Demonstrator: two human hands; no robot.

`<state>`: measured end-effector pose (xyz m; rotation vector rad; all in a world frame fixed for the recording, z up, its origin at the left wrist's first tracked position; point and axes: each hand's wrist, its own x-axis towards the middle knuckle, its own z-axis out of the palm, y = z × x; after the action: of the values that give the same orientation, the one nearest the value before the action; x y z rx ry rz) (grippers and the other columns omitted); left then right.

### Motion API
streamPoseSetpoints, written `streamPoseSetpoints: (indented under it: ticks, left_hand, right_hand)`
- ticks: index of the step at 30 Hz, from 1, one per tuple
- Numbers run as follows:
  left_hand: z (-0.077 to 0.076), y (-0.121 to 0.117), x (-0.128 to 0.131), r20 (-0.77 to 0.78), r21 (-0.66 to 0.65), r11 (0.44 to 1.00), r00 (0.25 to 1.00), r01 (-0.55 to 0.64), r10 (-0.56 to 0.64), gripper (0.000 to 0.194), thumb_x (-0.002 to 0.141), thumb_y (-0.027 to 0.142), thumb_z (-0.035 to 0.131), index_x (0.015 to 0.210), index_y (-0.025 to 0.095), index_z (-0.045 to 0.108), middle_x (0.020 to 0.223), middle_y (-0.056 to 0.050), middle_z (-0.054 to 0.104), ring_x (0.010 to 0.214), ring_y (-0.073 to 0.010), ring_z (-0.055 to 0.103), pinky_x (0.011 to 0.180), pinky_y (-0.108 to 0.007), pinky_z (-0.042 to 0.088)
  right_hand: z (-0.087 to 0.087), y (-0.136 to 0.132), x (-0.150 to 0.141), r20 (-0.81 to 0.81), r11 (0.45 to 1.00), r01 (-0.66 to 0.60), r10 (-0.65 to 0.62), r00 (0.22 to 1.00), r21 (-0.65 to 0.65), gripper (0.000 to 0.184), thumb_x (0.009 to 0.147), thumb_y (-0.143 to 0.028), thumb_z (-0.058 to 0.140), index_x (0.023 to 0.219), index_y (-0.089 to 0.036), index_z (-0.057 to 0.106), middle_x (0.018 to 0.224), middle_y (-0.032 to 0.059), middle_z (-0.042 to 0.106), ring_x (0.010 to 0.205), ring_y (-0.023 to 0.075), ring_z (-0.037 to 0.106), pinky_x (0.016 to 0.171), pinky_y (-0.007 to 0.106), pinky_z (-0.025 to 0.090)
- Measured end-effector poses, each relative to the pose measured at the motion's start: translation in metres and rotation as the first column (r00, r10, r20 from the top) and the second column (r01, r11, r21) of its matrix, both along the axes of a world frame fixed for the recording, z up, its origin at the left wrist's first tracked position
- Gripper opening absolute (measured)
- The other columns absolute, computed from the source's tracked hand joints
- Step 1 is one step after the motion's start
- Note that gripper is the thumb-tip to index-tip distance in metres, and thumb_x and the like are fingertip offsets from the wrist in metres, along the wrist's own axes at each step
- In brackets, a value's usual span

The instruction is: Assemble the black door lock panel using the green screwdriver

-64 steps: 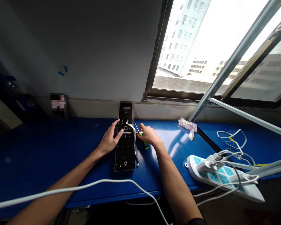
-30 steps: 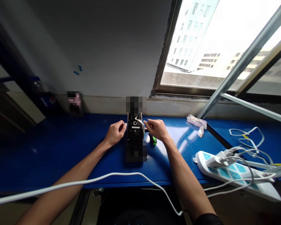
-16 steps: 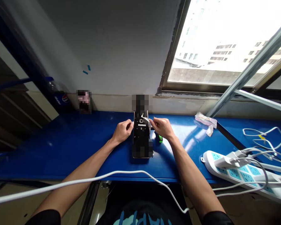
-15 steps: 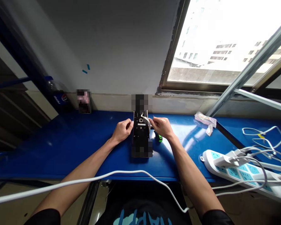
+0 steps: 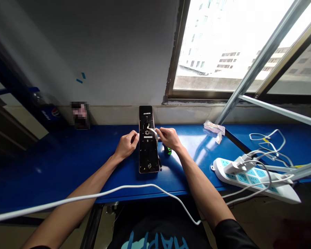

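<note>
A long black panel, like the back of a door lock with its fittings showing, lies lengthwise on the blue table, its far end by the wall. A white cable crosses it to the right edge. My left hand is closed at the left edge, thumb tip by the panel. My right hand is closed at the right edge, beside the cable. What either hand holds, if anything, is hidden. Below my right hand lies a black and green tool handle, its front part covered. A dark wire sticks out low on the right.
A white power strip with plugs and cords stands at the right. A crumpled pink packet lies below the window. A Pepsi bottle stands back left. A white cord hangs across the front, near the blue table's edge.
My left hand was spread over the panel's left side; it is now closed at that edge. My right hand has shifted from the tool to the panel's right edge. The view has swung about.
</note>
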<state>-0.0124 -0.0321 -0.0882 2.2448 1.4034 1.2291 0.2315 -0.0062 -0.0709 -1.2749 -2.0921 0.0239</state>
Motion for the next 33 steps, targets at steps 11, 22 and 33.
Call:
streamPoseSetpoints:
  ticks: [11, 22, 33]
  left_hand:
    - [0.0, 0.001, 0.0, -0.002, 0.008, 0.999, 0.999, 0.032, -0.032, 0.026, 0.104, 0.044, 0.047, 0.092, 0.024, 0.057, 0.072, 0.002, 0.061, 0.064, -0.0166, 0.06, 0.066, -0.029, 0.044]
    - [0.0, -0.001, 0.001, -0.018, 0.019, 0.998, 0.998, 0.062, -0.062, 0.022, 0.103, 0.042, 0.049, 0.097, 0.023, 0.058, 0.072, 0.002, 0.061, 0.064, -0.0164, 0.06, 0.066, -0.029, 0.045]
    - [0.003, -0.004, 0.003, -0.065, 0.008, 0.996, 0.994, 0.087, -0.086, 0.022, 0.104, 0.042, 0.047, 0.1, 0.023, 0.058, 0.073, 0.002, 0.061, 0.065, -0.0168, 0.06, 0.067, -0.029, 0.045]
  right_hand:
    - [-0.005, 0.006, 0.007, -0.009, 0.998, 0.049, -0.049, 0.999, -0.028, 0.054, 0.106, -0.051, 0.037, 0.06, -0.022, 0.04, 0.057, -0.0027, 0.048, 0.058, 0.0123, 0.035, 0.061, 0.026, 0.027]
    - [0.002, 0.003, 0.013, 0.064, 0.99, 0.087, -0.08, 0.995, -0.107, 0.054, 0.104, -0.06, 0.036, 0.066, -0.022, 0.046, 0.062, -0.0025, 0.052, 0.06, 0.0127, 0.039, 0.062, 0.027, 0.026]
    - [-0.001, 0.007, 0.042, 0.232, 0.89, 0.171, -0.076, 0.97, -0.424, 0.052, 0.077, -0.066, 0.071, 0.058, -0.022, 0.051, 0.057, -0.001, 0.053, 0.056, 0.0137, 0.043, 0.055, 0.028, 0.026]
